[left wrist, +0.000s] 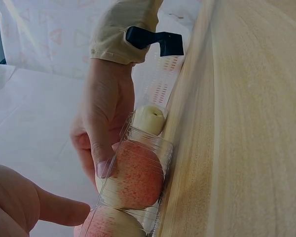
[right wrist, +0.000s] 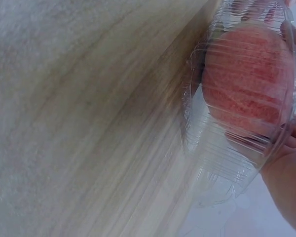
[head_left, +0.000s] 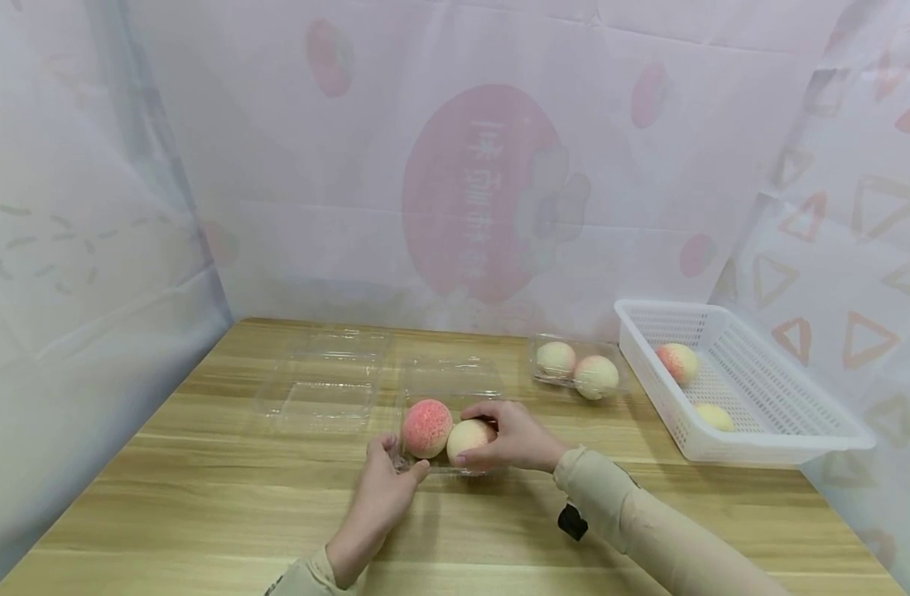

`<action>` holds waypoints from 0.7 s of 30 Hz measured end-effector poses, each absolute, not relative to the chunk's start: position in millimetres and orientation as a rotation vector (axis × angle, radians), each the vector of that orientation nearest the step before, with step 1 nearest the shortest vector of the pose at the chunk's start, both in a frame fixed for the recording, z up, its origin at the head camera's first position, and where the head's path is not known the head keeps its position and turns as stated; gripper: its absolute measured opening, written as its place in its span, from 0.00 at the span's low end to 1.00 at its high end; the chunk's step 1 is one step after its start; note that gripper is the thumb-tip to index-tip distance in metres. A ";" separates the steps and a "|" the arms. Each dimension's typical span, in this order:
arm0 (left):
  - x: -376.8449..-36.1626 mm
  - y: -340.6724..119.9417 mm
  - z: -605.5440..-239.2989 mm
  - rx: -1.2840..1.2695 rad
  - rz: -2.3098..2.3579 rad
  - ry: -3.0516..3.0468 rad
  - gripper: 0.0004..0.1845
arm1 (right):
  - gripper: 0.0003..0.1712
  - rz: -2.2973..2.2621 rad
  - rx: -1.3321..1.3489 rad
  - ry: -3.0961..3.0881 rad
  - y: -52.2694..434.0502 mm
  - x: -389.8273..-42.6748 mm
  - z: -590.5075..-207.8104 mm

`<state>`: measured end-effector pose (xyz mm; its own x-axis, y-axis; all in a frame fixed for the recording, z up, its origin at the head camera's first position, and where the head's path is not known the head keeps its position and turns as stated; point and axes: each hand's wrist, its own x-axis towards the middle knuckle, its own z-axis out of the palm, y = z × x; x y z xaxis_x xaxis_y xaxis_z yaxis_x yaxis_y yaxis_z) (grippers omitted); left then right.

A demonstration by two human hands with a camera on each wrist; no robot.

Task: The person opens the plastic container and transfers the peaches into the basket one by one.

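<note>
A clear plastic clamshell box [head_left: 455, 389] stands with its lid raised at the middle of the table. Inside are two peaches: a pink-red peach [head_left: 427, 428] on the left and a pale yellow peach [head_left: 467, 441] on the right. My right hand [head_left: 512, 436] grips the pale peach from its right side, thumb in front and fingers behind; the left wrist view shows its thumb on that peach [left wrist: 138, 175]. With thumb and fingers, my left hand [head_left: 383, 488] holds the box's front left corner. In the right wrist view, a reddish peach [right wrist: 249, 79] shows through the ribbed plastic wall.
To the left lies another clear box [head_left: 328, 397], opened out. Behind on the right, a clear box [head_left: 562, 381] holds two peaches. A white perforated basket [head_left: 767, 447] at the right contains two peaches. Printed cloth walls enclose the wooden table [head_left: 223, 497].
</note>
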<state>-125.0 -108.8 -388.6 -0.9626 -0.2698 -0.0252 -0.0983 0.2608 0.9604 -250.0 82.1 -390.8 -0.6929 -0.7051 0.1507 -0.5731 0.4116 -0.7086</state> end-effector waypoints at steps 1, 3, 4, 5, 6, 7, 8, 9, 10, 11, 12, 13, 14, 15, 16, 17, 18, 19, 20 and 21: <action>-125.0 -108.8 -388.7 0.348 -1.794 -2.374 0.37 | 0.36 -1.146 -1.141 2.493 82.1 -250.2 -391.1; -124.9 -108.7 -388.8 0.344 -1.794 -2.369 0.37 | 0.36 -1.149 -1.144 2.492 82.1 -250.9 -391.9; -124.8 -108.6 -388.8 0.343 -1.794 -2.368 0.37 | 0.36 -1.150 -1.143 2.490 82.2 -251.1 -392.1; -124.6 -108.5 -388.8 0.343 -1.792 -2.368 0.37 | 0.36 -1.148 -1.144 2.491 82.2 -251.3 -392.2; -124.5 -108.5 -388.9 0.341 -1.793 -2.368 0.37 | 0.36 -1.147 -1.143 2.490 82.1 -251.5 -392.2; -124.4 -108.4 -388.9 0.341 -1.792 -2.369 0.37 | 0.36 -1.146 -1.142 2.488 82.1 -251.4 -392.0; -124.3 -108.5 -388.9 0.342 -1.791 -2.371 0.37 | 0.36 -1.142 -1.141 2.488 82.0 -251.5 -392.0; -124.2 -108.6 -388.8 0.340 -1.795 -2.373 0.37 | 0.36 -1.139 -1.141 2.487 82.0 -251.6 -391.8; -124.1 -108.8 -388.4 0.341 -1.805 -2.373 0.37 | 0.36 -1.135 -1.138 2.487 81.8 -251.6 -391.6; -124.1 -109.1 -388.2 0.340 -1.816 -2.373 0.37 | 0.35 -1.132 -1.135 2.486 81.7 -251.5 -391.3; -124.1 -109.4 -387.9 0.340 -1.828 -2.375 0.37 | 0.35 -1.129 -1.132 2.484 81.6 -251.7 -391.3; -124.2 -109.7 -387.7 0.342 -1.837 -2.376 0.38 | 0.35 -1.125 -1.132 2.483 81.4 -251.9 -391.4; -124.3 -110.0 -387.4 0.342 -1.848 -2.375 0.38 | 0.35 -1.120 -1.134 2.485 81.3 -252.2 -391.5; -124.4 -110.3 -387.3 0.342 -1.859 -2.375 0.38 | 0.35 -1.116 -1.138 2.486 81.2 -252.5 -391.7; -124.5 -110.5 -387.1 0.344 -1.866 -2.374 0.38 | 0.35 -1.112 -1.140 2.487 81.0 -252.6 -391.8; -124.5 -110.6 -387.2 0.344 -1.866 -2.376 0.38 | 0.34 -1.110 -1.146 2.488 81.0 -253.0 -392.0; -124.6 -110.7 -387.3 0.346 -1.865 -2.376 0.38 | 0.34 -1.108 -1.151 2.488 80.9 -253.1 -392.2; -124.6 -110.7 -387.4 0.347 -1.865 -2.375 0.38 | 0.34 -1.110 -1.152 2.487 80.7 -253.1 -392.3; -124.6 -110.6 -387.4 0.348 -1.862 -2.375 0.38 | 0.33 -1.111 -1.155 2.486 80.6 -253.2 -392.5; -124.6 -110.6 -387.6 0.349 -1.861 -2.374 0.38 | 0.33 -1.114 -1.155 2.487 80.4 -253.2 -392.9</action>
<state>-124.6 -110.6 -387.6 -0.9682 -0.2434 -0.0584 -0.1149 0.2246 0.9677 -253.2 80.4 -392.9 -0.6813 -0.7187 0.1391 -0.5823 0.4169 -0.6980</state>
